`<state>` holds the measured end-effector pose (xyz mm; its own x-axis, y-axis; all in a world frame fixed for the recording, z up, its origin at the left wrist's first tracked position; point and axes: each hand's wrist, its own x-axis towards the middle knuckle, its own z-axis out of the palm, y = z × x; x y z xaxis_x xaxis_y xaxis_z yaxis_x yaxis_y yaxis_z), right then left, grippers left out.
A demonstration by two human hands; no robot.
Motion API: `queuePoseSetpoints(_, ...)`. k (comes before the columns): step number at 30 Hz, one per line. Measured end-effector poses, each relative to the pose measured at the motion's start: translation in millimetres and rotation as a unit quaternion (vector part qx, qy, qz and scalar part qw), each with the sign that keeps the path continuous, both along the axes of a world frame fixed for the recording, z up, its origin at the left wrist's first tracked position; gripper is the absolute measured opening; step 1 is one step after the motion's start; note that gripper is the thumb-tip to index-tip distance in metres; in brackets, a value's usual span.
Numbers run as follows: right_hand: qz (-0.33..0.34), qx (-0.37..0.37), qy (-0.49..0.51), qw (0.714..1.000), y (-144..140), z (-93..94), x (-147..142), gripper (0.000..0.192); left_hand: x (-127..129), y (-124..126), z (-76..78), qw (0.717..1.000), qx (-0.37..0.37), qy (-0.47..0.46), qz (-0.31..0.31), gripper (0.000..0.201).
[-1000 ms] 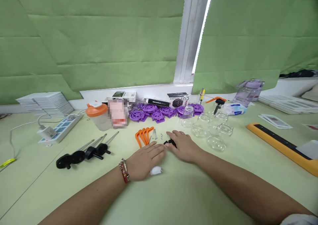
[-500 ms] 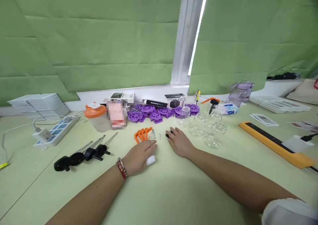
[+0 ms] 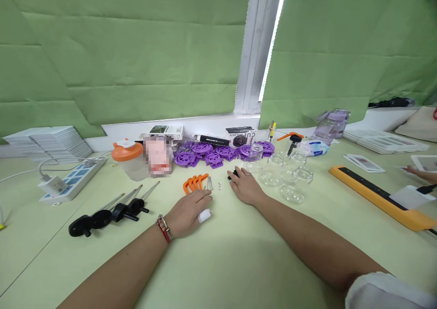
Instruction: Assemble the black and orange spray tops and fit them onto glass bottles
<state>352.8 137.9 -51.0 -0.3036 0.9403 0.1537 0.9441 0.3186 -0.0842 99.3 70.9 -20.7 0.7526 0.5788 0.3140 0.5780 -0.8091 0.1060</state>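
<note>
While both palms lie flat on the table [image 3: 239, 263], fingers spread and holding nothing, the left hand [image 3: 187, 211], thumb bandaged, rests at six o'clock of the orange clips [image 3: 193, 183]; the right hand [image 3: 245, 187] touches a black part [image 3: 234, 174] with its fingertips; jars [image 3: 288, 178] stand at three o'clock; screws [image 3: 210, 184] lie between the hands

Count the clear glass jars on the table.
5, clustered right of the right hand: glass jars at and. Overlapping clear glass may hide another.
</note>
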Motion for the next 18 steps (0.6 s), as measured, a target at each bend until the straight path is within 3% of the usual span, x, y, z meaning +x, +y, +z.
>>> queuePoseSetpoints(6, -0.005, -0.03, -0.008, 1.0, -0.1, 0.3, -0.9, 0.057, 1.3, -1.5, 0.8, 1.0, 0.021, 0.022, 0.001, 0.032)
queuePoseSetpoints(9, -0.005, -0.033, -0.013, 0.999, -0.4, 0.8, -1.3, 0.058, 1.1, 0.8, 12.5, 0.997, 0.065, 0.038, 0.03, 0.03)
queuePoseSetpoints(12, -0.008, -0.033, -0.017, 0.999, -1.8, 1.7, -2.0, 0.057, -11.7, 7.3, 39.0, 0.98, 0.094, 0.061, 0.163, 0.025)
queuePoseSetpoints(15, -0.016, -0.025, -0.01, 1.0, -4.5, 2.7, -3.2, 0.059, -41.4, 14.2, 69.4, 0.928, 0.072, 0.122, 0.345, 0.027)
queuePoseSetpoints(18, -0.019, 0.008, 0.011, 1.0, -7.9, 4.0, -4.6, 0.061, -76.9, 18.7, 85.3, 0.855, -0.078, 0.175, 0.483, 0.028)
